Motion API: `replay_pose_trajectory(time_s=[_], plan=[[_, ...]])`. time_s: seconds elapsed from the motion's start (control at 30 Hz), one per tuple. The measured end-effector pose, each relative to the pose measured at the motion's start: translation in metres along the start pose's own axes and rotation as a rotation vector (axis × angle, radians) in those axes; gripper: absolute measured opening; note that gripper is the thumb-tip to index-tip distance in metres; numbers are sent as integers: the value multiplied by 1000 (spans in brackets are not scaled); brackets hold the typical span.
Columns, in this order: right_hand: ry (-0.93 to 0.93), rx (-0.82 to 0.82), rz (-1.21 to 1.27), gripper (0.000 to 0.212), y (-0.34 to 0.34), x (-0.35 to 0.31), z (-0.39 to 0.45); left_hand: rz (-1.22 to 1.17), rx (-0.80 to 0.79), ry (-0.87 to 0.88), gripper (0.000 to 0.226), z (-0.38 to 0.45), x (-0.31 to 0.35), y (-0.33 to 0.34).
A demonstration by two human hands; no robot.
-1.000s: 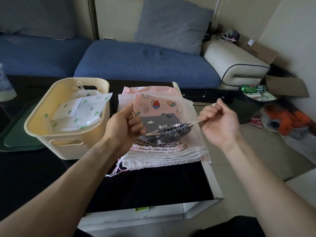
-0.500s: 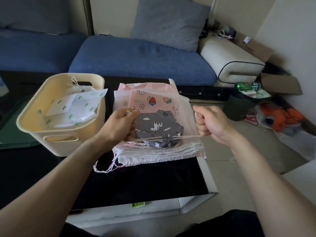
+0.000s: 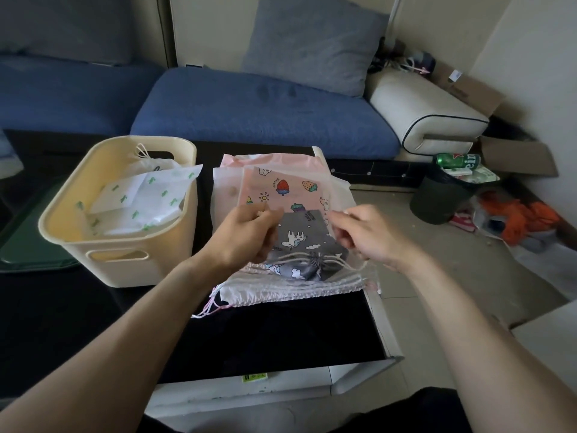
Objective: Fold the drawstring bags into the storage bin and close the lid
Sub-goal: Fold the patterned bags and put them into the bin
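Observation:
A small grey drawstring bag (image 3: 304,245) with white cartoon prints lies on top of a stack of pink and white drawstring bags (image 3: 281,182) on the black table (image 3: 265,332). Its mouth is cinched, with cream cords lying loose across it. My left hand (image 3: 246,235) pinches the grey bag's upper left corner. My right hand (image 3: 365,235) pinches its right edge. To the left stands the cream storage bin (image 3: 125,264), holding folded white bags with green prints (image 3: 140,198). No lid is in view.
A green tray (image 3: 28,248) lies left of the bin. A blue sofa (image 3: 249,104) with a grey cushion runs behind the table. On the floor to the right stand a dark waste bin (image 3: 437,198) with a green can, cardboard boxes and orange cloth.
Both hands have let the taut cords go and come inward onto the grey bag. The cords now lie slack on the cinched mouth, and the bag rests flat on the stack.

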State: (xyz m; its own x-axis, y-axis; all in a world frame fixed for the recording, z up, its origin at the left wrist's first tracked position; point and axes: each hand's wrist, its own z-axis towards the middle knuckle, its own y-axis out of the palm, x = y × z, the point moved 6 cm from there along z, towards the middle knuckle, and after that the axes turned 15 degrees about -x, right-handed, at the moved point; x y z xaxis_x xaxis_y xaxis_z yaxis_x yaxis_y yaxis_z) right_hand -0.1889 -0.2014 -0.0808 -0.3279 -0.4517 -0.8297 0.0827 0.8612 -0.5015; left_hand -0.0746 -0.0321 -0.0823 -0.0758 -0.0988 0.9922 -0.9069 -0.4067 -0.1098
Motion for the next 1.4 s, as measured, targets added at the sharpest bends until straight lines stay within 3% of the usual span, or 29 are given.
replay_pose_trajectory(time_s=[0.1, 0.17, 0.33, 0.4, 0.47, 0.53, 0.73, 0.87, 1.07, 1.13, 1.2, 1.3, 1.4], plan=[[-114, 6, -8, 34, 15, -18, 5, -197, -27, 124, 41, -1, 12, 10], [-157, -85, 25, 12, 28, -27, 6, -313, -48, 175, 31, -1, 18, 16], [-259, -273, -44, 15, 57, -41, 3, -405, -46, 233, 23, -3, 25, 25], [-274, -262, -27, 2, 62, -43, 2, -347, -26, 246, 27, -4, 28, 23], [-273, -227, -42, 28, 61, -42, 2, -245, -26, 203, 34, -4, 26, 21], [-251, -199, -24, 40, 56, -40, 2, -99, -18, 119, 36, -4, 20, 19], [-121, -185, 158, 43, 48, -19, 7, 415, -48, 54, 16, -12, 9, 14], [-94, -182, 246, 35, 43, -13, 8, 676, 5, 45, 20, -13, 8, 7], [-59, -29, 305, 33, 23, -1, 6, 760, 319, -53, 21, -19, 12, -33], [-71, -23, 302, 31, 23, -2, 6, 830, 293, -71, 21, -18, 11, -27], [-88, -44, 286, 30, 26, -5, 7, 830, 262, 19, 24, -17, 15, -9], [-107, -114, 246, 28, 35, -12, 7, 650, 200, 128, 28, -15, 20, 13], [-134, -123, 231, 32, 42, -15, 9, 465, 39, 55, 26, -5, 11, 27]])
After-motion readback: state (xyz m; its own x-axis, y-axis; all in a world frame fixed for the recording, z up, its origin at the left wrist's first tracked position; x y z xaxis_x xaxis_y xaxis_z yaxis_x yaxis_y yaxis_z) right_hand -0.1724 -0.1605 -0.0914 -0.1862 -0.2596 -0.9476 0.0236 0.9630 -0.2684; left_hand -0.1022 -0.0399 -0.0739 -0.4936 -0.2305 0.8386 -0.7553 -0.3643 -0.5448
